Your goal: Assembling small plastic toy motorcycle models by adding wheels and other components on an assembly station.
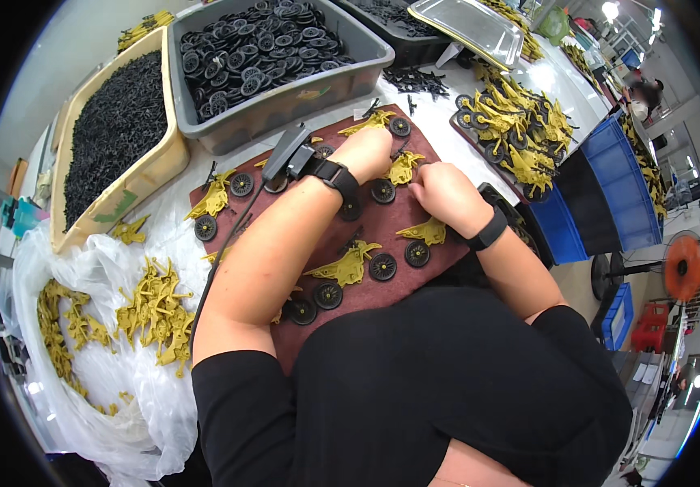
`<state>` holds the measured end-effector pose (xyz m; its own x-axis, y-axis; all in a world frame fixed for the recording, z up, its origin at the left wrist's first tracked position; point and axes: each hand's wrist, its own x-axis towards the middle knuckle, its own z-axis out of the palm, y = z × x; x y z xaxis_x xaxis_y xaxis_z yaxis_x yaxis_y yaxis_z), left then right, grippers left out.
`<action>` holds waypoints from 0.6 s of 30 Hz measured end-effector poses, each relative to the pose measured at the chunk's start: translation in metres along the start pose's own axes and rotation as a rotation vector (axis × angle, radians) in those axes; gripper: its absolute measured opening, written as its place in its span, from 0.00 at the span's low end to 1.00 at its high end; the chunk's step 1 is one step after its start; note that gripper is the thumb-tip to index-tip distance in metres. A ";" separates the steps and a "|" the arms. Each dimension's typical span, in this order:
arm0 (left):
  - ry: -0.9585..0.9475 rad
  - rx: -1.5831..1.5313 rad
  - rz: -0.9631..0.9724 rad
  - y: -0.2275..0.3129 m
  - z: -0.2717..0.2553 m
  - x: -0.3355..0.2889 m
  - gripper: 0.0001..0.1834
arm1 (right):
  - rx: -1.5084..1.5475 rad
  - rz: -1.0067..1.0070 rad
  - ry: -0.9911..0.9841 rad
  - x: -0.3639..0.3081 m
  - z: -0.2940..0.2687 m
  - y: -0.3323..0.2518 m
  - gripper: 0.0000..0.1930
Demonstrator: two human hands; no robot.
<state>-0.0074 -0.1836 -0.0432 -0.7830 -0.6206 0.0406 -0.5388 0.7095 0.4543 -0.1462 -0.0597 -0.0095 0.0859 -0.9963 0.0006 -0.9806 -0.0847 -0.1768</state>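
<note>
My left hand (370, 152) is over the middle of a reddish-brown board (297, 234), fingers curled down and mostly hidden. Beside its fingertips lies a yellow plastic toy motorcycle body (403, 168), with a black spoked wheel (383, 191) below it. My right hand (450, 196) is closed just right of that body, thumb and fingers pressed together. What either hand pinches is too small or hidden to make out. More yellow bodies lie on the board, among them one at the front (350, 265) and one at the left (213, 197), with black wheels (328, 295) around them.
A grey bin (382, 58) of black wheels and a cream bin (173, 114) of small black parts stand behind. Yellow parts (157, 312) lie on a clear plastic bag (114, 272) at left. Yellow-and-black assemblies (520, 122) are piled at right, near blue crates (622, 187).
</note>
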 end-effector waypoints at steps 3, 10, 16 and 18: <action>0.145 -0.194 0.033 0.002 -0.016 -0.010 0.10 | 0.131 -0.032 0.239 -0.001 -0.005 0.004 0.09; -0.136 -0.643 -0.118 0.028 -0.061 -0.048 0.10 | 0.639 -0.166 0.418 0.006 -0.008 -0.013 0.13; -0.049 -0.639 -0.172 0.025 -0.061 -0.076 0.11 | 0.745 -0.119 0.280 0.007 -0.007 -0.030 0.08; 0.028 -0.670 -0.216 0.021 -0.064 -0.082 0.13 | 1.090 -0.035 0.178 0.011 -0.002 -0.033 0.09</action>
<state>0.0653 -0.1388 0.0203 -0.6668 -0.7394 -0.0931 -0.3668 0.2169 0.9047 -0.1128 -0.0674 -0.0020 -0.0019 -0.9888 0.1489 -0.2892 -0.1420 -0.9467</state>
